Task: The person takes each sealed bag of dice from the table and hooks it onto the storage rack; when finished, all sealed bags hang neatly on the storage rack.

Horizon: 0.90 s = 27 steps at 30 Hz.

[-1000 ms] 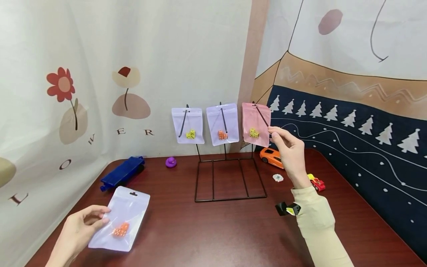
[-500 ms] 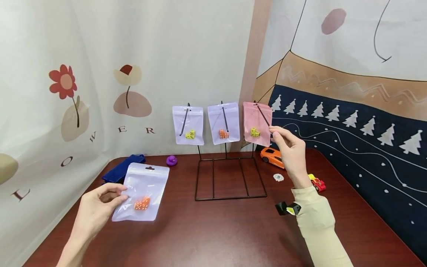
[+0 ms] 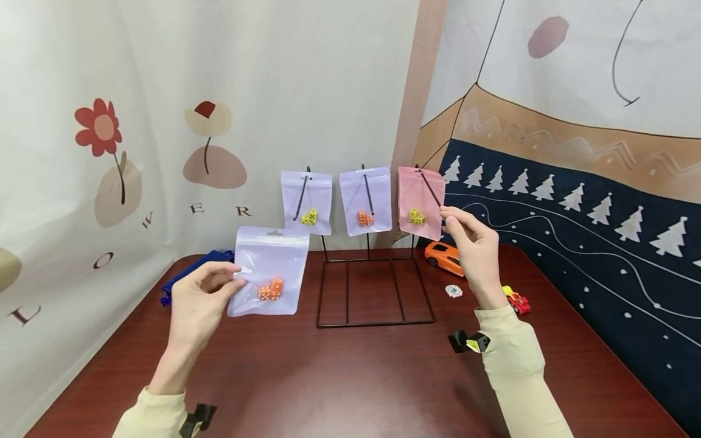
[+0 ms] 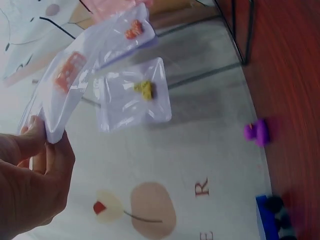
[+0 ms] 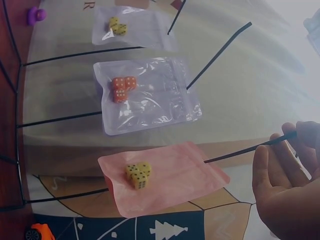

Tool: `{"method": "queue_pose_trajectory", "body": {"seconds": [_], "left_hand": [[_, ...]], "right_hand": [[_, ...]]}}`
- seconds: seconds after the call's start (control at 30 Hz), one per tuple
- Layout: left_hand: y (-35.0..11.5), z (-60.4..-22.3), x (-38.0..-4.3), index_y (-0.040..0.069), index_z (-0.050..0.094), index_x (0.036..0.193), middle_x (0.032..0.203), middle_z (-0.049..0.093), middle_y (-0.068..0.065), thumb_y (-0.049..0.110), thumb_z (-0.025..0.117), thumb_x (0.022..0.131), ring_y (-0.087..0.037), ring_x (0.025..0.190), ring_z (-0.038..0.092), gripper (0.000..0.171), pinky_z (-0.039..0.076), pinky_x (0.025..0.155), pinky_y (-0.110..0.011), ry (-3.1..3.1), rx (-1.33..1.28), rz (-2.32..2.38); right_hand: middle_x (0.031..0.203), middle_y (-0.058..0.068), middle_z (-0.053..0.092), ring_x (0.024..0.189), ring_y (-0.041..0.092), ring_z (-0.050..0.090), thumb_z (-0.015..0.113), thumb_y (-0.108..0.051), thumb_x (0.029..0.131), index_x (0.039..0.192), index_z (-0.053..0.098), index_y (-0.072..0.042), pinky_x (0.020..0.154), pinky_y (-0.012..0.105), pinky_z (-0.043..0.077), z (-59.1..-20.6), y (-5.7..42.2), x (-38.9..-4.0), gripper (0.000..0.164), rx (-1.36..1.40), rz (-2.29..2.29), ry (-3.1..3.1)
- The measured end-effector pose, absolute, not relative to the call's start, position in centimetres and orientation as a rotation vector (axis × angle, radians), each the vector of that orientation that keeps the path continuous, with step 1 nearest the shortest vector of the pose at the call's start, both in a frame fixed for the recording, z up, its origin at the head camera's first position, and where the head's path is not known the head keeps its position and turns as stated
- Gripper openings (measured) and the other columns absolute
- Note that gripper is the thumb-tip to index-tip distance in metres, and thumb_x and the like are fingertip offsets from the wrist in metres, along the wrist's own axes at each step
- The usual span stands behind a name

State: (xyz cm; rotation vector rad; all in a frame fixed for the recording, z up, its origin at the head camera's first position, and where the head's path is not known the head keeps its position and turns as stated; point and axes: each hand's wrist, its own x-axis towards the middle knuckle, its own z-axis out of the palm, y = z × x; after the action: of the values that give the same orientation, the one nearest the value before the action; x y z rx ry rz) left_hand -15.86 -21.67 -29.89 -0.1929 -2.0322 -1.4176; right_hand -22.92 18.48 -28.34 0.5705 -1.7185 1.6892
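My left hand (image 3: 197, 304) pinches the left edge of a lilac zip pouch (image 3: 274, 254) with orange dice inside, raised in front of the rack. My right hand (image 3: 476, 255) pinches the front end of the right hook (image 5: 235, 154) of a black wire rack (image 3: 378, 323). A pink pouch (image 5: 175, 170) with yellow dice hangs on that hook, close to the fingertips. On the middle hook hangs a lilac pouch (image 5: 150, 107) with orange dice; the left hook bears another lilac pouch (image 4: 117, 100) with yellow dice. In the head view the held pouch overlaps the left one's lower corner.
An orange toy car (image 3: 442, 258) stands behind my right hand, with a white chip (image 3: 453, 291) and a red and yellow toy car (image 3: 516, 301) nearby. A blue toy piece (image 3: 188, 272) lies at back left. A purple duck (image 4: 258, 132) stands by the wall.
My left hand has lifted the lilac pouch up and to the right, from the table's front left toward the rack. My right hand stays on the right hook's end.
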Motion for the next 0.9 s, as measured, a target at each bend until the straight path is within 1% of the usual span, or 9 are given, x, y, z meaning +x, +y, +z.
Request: {"method": "queue_pose_trajectory", "body": {"seconds": [0.1,0.3,0.53,0.67,0.77,0.9], "left_hand": [[-20.5,-29.6,-16.7,-0.006,0.069,0.093,0.073,0.067,-0.003,-0.013,0.073,0.074,-0.005,0.067,0.06,0.02,0.044,0.052,-0.013,-1.962,-0.214,-1.484],[-18.9,-29.4,-17.8,-0.009,0.068,0.093,0.069,0.063,-0.002,-0.015,0.071,0.075,-0.008,0.064,0.058,0.019,0.046,0.052,-0.014,-1.848,-0.238,-1.598],[-18.4,-29.8,-18.7,-0.009,0.067,0.094,0.07,0.063,0.0,-0.015,0.071,0.075,-0.009,0.065,0.058,0.02,0.049,0.056,-0.015,-1.832,-0.218,-1.636],[-18.3,-29.9,-19.4,-0.01,0.066,0.096,0.074,0.065,0.001,-0.015,0.071,0.076,-0.008,0.069,0.061,0.021,0.05,0.059,-0.015,-1.821,-0.198,-1.682],[-18.1,-30.1,-20.0,-0.012,0.065,0.096,0.075,0.065,0.002,-0.015,0.071,0.076,-0.007,0.069,0.062,0.022,0.051,0.059,-0.015,-1.811,-0.191,-1.714],[-17.8,-30.5,-21.0,-0.013,0.064,0.097,0.073,0.063,0.002,-0.014,0.072,0.075,-0.006,0.067,0.061,0.022,0.05,0.059,-0.014,-1.796,-0.177,-1.736]], "right_hand": [[0.116,0.011,0.064,0.091,0.017,0.062,0.057,-0.008,0.095,0.114,0.065,0.006,0.086,0.025,0.051,-28.4,18.6,-23.0,0.025,0.572,1.678,-1.715],[0.116,0.009,0.065,0.092,0.016,0.062,0.057,-0.009,0.096,0.114,0.066,0.006,0.087,0.026,0.051,-28.5,18.6,-23.1,0.025,0.586,1.667,-1.715],[0.116,0.01,0.065,0.093,0.017,0.062,0.057,-0.008,0.095,0.114,0.065,0.007,0.087,0.026,0.051,-28.5,18.5,-23.1,0.025,0.599,1.68,-1.699],[0.115,0.011,0.064,0.094,0.017,0.062,0.057,-0.007,0.095,0.113,0.065,0.008,0.087,0.026,0.051,-28.3,18.3,-23.0,0.025,0.602,1.682,-1.691],[0.115,0.012,0.064,0.095,0.018,0.062,0.058,-0.008,0.095,0.112,0.065,0.009,0.087,0.029,0.051,-28.3,18.3,-23.0,0.025,0.599,1.684,-1.692],[0.115,0.013,0.064,0.097,0.018,0.061,0.058,-0.009,0.095,0.112,0.064,0.009,0.088,0.031,0.051,-28.3,18.3,-23.0,0.026,0.597,1.689,-1.695]]}}
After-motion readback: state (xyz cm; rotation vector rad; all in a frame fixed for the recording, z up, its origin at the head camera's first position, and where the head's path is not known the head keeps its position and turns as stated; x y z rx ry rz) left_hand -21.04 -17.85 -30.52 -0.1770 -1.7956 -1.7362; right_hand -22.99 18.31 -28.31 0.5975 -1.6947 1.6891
